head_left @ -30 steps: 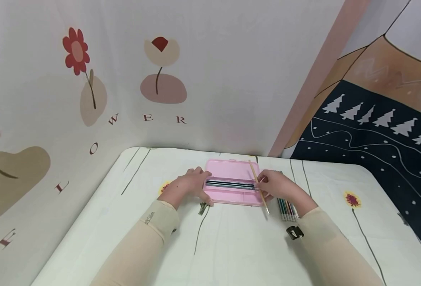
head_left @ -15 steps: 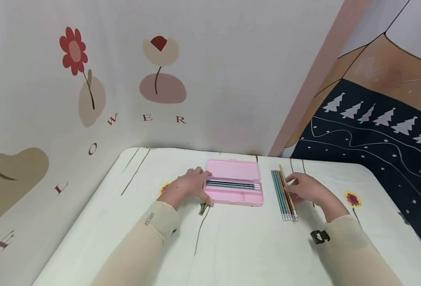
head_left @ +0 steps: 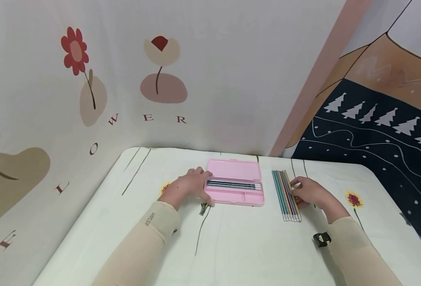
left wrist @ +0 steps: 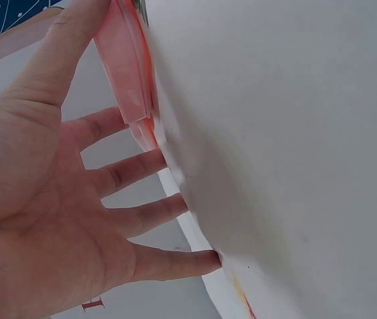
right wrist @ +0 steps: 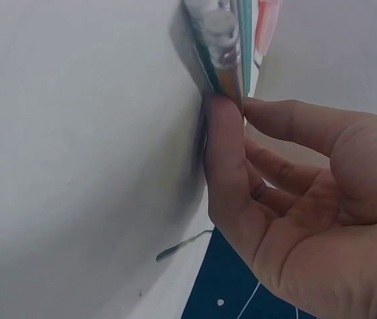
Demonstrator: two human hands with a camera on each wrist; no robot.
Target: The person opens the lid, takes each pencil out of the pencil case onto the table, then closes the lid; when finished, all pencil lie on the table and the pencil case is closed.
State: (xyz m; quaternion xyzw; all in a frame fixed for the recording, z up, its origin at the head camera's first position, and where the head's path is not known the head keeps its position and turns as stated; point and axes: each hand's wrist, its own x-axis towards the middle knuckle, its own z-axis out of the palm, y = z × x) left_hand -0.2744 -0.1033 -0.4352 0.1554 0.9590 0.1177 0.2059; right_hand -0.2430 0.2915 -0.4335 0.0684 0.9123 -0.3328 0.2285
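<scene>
A pink pencil case (head_left: pixel 233 169) lies with its lid raised back, and several dark and grey-green pencils (head_left: pixel 231 184) fill its upper compartment. My left hand (head_left: pixel 192 183) spans the case's left end with spread, mostly straight fingers; in the left wrist view its thumb touches the pink side (left wrist: pixel 127 73). To the right of the case several pencils (head_left: pixel 282 196) lie side by side, eraser ends toward me. My right hand (head_left: pixel 308 192) is at the right end of this row, pinching a yellow pencil (right wrist: pixel 228 81) between thumb and finger.
A white flower-printed cloth (head_left: pixel 246 246) covers the table. The light wall curtain (head_left: pixel 228 119) hangs along its back edge, and a dark tree-patterned cloth (head_left: pixel 375 147) is at the right.
My right hand has carried the yellow pencil rightward from over the case to the loose row, then lowered and aligned it at the right end. My left hand has stayed at the case.
</scene>
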